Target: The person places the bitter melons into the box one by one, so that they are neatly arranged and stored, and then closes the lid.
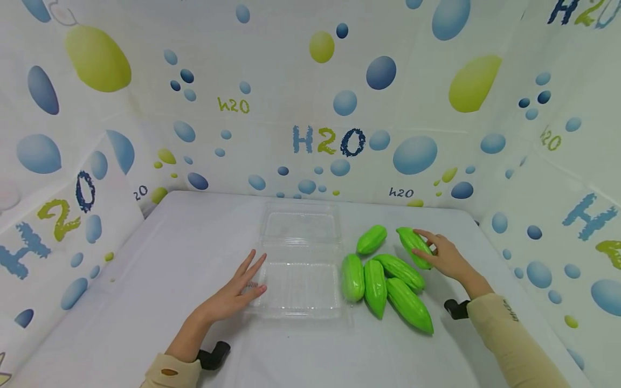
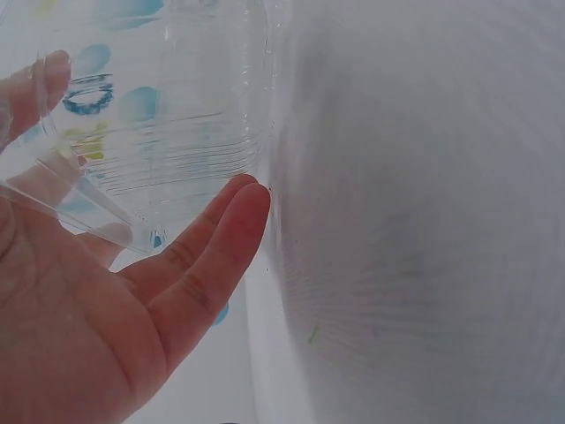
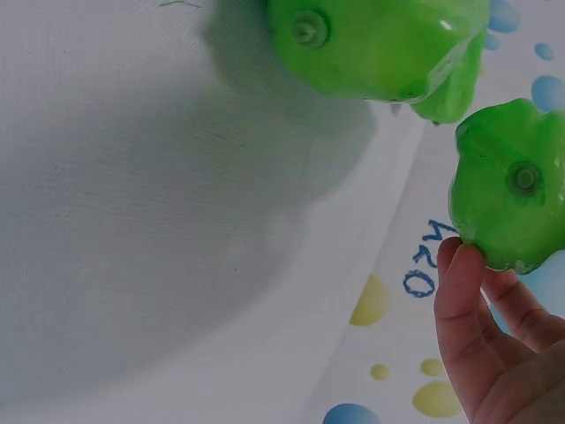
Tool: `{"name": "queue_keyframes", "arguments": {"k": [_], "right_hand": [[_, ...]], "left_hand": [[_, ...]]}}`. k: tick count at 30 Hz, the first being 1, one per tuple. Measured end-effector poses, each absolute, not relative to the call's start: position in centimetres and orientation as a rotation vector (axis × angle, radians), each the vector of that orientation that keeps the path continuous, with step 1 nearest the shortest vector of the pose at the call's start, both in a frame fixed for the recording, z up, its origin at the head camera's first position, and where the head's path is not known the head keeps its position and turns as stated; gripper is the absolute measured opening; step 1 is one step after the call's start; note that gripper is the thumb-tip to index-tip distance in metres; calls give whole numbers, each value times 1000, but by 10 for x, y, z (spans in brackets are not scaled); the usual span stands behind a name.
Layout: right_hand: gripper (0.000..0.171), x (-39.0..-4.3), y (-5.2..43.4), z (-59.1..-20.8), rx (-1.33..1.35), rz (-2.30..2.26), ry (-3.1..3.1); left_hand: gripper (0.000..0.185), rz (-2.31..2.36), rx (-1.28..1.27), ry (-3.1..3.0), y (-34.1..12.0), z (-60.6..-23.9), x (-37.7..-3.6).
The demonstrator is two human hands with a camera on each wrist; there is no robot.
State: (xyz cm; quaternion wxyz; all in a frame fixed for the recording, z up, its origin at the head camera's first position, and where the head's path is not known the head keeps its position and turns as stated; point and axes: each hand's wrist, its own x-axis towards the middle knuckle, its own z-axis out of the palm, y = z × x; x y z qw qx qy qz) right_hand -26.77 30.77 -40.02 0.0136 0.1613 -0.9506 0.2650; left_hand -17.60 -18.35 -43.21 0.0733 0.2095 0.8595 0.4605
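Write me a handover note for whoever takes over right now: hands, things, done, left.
Left hand: open, flat fingers resting against the clear plastic clamshell tray, which lies open on the white table.
Right hand: grip on one ridged green plastic fruit, the farthest right.
Five more green fruits lie beside the tray's right edge.
Done: nothing in the tray.
Left: all six fruits outside it.

I see a clear, glossy thin plastic clamshell tray (image 1: 301, 258), ribbed green gourds (image 1: 383, 272) with a shiny plastic look, a matt white tablecloth (image 1: 145, 302), and smooth printed backdrop sheeting (image 1: 310, 108).
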Motion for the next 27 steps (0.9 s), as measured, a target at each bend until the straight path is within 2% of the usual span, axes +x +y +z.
{"name": "queue_keyframes", "arguments": {"k": [27], "right_hand": [[59,-259,281,-380,554,874,-2863]], "left_hand": [[68,1390,605,2592,-183,-435,-177]]}}
